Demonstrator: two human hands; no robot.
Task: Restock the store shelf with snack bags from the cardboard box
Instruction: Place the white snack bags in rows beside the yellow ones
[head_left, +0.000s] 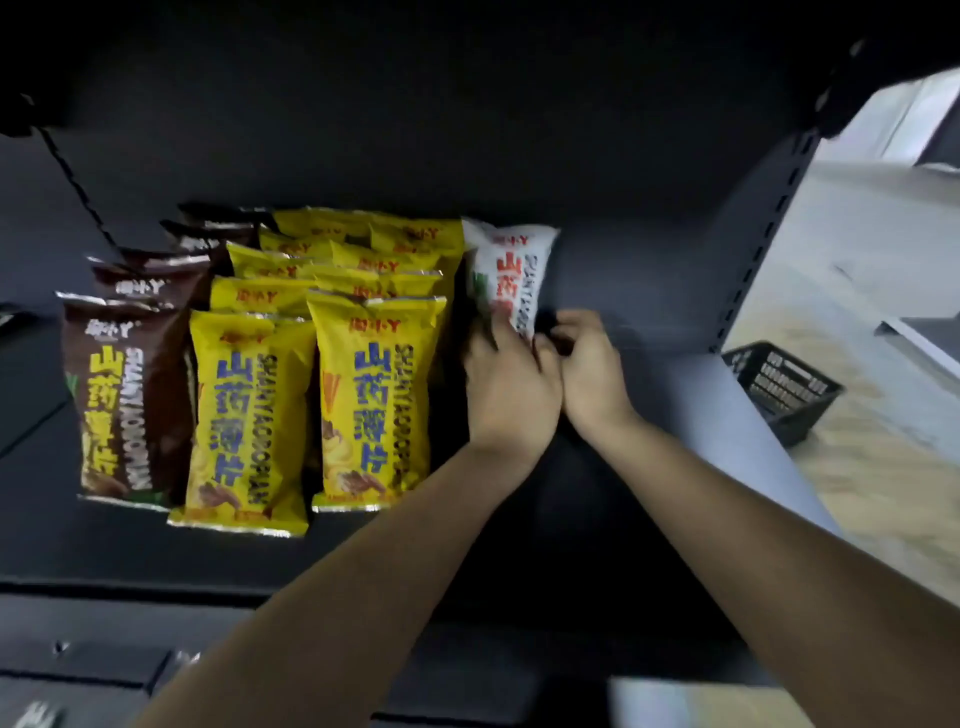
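A white snack bag (511, 270) with red lettering stands upright deep on the dark shelf (597, 499), just right of the yellow bags. My left hand (506, 387) grips its lower left edge. My right hand (589, 371) pinches its bottom right corner, fingers curled. Two rows of yellow snack bags (371, 395) stand to the left, with a row of brown snack bags (127, 400) beyond them. The cardboard box is out of view.
The shelf's right part behind and beside the white bag is bare dark metal. A slotted upright post (763, 249) bounds the shelf on the right. On the floor past it sits a black plastic basket (782, 387). A lower shelf edge (156, 592) runs below.
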